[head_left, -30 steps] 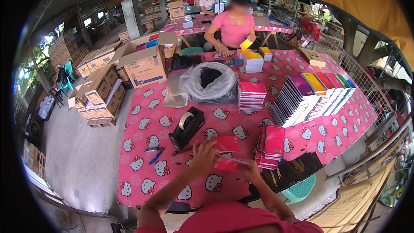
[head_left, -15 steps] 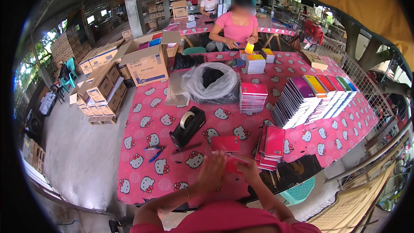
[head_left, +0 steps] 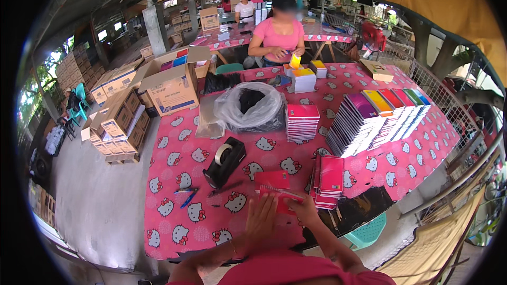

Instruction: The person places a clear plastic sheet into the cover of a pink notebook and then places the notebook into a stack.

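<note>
Pink-clothed table (head_left: pixel 174 221) is bearing a red notebook (head_left: pixel 274 187); left hand (head_left: pixel 260 220) pressing flat, right hand (head_left: pixel 302 210) pinching its edge.

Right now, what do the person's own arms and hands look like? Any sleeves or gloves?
Both forearms are bare, with no gloves on the left hand or right hand. A thin bracelet circles the left wrist. Pink clothing shows at the picture's bottom edge.
</note>
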The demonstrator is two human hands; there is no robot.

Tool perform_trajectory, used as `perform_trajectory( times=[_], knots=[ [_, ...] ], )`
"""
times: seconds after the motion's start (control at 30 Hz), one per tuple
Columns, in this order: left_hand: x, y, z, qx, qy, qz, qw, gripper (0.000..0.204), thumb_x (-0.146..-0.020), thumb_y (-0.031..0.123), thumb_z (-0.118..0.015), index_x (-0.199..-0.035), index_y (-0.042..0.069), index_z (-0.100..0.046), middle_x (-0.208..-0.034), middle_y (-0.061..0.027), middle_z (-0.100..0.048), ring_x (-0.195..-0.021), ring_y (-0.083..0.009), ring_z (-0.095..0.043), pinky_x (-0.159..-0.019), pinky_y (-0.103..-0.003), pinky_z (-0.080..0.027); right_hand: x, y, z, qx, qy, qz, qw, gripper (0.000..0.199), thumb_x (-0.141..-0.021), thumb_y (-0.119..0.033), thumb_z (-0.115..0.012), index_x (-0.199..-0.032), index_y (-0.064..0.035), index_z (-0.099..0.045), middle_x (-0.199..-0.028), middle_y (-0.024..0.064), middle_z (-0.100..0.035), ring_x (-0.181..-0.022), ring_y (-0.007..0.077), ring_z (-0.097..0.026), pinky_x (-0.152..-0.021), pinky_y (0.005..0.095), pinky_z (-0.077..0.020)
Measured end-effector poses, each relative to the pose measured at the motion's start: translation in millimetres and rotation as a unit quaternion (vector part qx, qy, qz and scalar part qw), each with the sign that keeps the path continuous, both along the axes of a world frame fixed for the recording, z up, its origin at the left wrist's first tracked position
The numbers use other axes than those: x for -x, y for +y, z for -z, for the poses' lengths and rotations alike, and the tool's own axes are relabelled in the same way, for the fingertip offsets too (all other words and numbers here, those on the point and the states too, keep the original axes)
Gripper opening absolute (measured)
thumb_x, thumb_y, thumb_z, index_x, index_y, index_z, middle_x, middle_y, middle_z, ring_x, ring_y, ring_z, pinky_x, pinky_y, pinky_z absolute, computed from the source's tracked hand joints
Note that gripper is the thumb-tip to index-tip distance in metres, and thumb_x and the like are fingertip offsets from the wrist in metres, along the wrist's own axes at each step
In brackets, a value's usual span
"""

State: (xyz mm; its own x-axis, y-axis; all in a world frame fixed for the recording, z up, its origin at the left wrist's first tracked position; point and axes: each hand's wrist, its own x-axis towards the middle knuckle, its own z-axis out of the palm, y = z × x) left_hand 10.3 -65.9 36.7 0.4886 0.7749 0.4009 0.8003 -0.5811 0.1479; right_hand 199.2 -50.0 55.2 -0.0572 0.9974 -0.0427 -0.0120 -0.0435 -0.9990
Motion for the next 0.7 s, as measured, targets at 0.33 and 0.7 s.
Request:
perform_trajectory(
  times=[0.33, 0.7],
  knots=[
    [11.1, 38.3, -78.1, -0.027, -0.003, 0.076, 0.997, 0.054, -0.094, 0.038, -0.058, -0.133, 0.002, -0.052, -0.141, -0.0177, -0.046, -0.134, -0.0365, -0.041, -0.113, -0.067, -0.012, -0.3, -6.6, -19.9, -0.065, -0.013, -0.046, 0.997, 0.041, -0.091, -0.012, -0.068, -0.130, -0.0022, -0.061, -0.091, -0.0009, -0.068, -0.074, 0.0051, -0.054, -0.067, 0.0229, -0.0478],
    [-11.8, -7.2, -23.7, -0.004, -0.014, 0.060, 0.998, 0.080, -0.095, 0.053, -0.046, -0.148, -0.004, -0.032, -0.155, -0.0210, -0.032, -0.146, -0.0374, -0.025, -0.113, -0.063, -0.019, -1.1, -12.5, -27.3, 0.009, -0.049, 0.016, 0.999, 0.050, -0.086, 0.001, -0.062, -0.136, 0.0003, -0.055, -0.109, 0.0048, -0.067, -0.090, 0.0079, -0.061, -0.076, 0.0244, -0.0518]
  ],
)
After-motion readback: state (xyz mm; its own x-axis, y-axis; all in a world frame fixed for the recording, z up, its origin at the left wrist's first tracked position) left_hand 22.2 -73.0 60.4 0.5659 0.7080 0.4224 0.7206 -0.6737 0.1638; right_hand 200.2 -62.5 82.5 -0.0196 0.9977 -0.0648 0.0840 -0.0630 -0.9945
